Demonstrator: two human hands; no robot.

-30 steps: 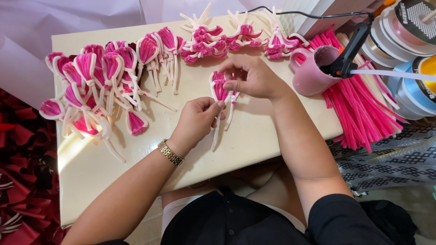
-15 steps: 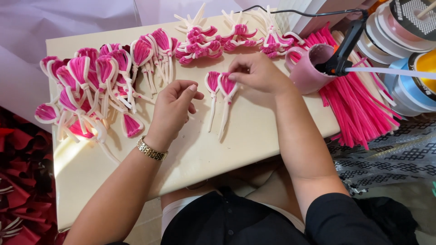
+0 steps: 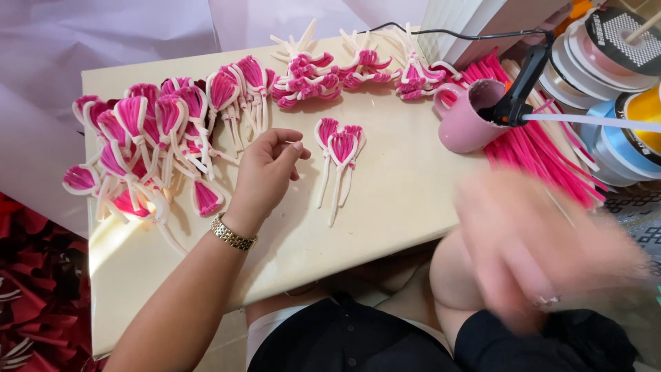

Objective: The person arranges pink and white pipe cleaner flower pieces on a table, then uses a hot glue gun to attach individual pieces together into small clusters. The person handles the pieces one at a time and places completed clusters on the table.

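A cream worktop point(image 3: 385, 227) carries the clutter. At its far right edge a pink mug point(image 3: 463, 118) lies tipped on its side, with a black glue gun point(image 3: 518, 88) resting in its mouth; a black cord point(image 3: 441, 32) runs from the gun along the back edge. Beside the mug, a heap of straight pink pipe cleaners point(image 3: 544, 155) spreads towards the right. Further right, ribbon spools point(image 3: 613, 83) stand stacked together in pink, white, blue and yellow. White paper sheeting point(image 3: 103, 31) covers the area behind and to the left of the worktop. Dark red folded material point(image 3: 31, 303) lies at the lower left.
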